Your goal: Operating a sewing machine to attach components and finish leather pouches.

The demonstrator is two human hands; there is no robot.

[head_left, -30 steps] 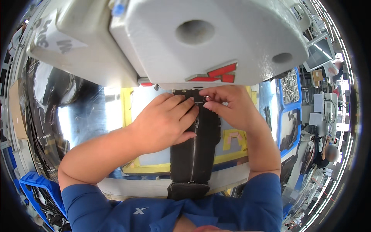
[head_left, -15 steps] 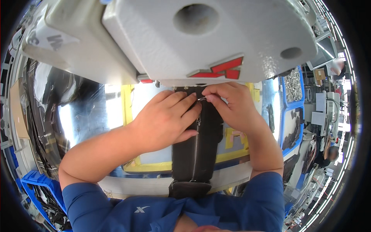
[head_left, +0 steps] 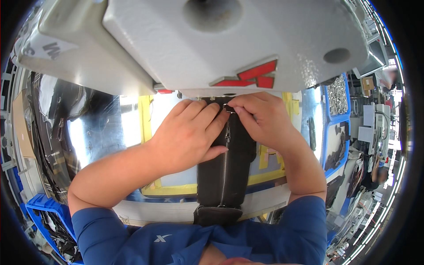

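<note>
A long black bag piece (head_left: 212,185) with a metal zipper (head_left: 224,176) down its middle lies lengthwise before me, its far end under the sewing machine head (head_left: 185,57). My left hand (head_left: 187,134) rests palm down on it, fingers stretched out and the thumb pointing to the zipper. Its fingertips reach a small metal ring (head_left: 230,111) with a dark tab at the far end. Thumb and forefinger of my right hand (head_left: 264,115) are pinched at that ring from the right. The fingers partly cover the tab, and the needle area is hidden by the machine.
Yellow tape (head_left: 170,191) borders the pale work surface. Black pieces with zippers (head_left: 55,137) lie at the left. Blue bins on the right hold metal hardware (head_left: 337,98) and dark pieces (head_left: 336,145). Another blue bin (head_left: 42,203) stands lower left.
The metal ring now shows more plainly, with the dark tab at it; the right fingertips have shifted slightly. The left hand stays on the bag piece. The whole view has shifted a little.
</note>
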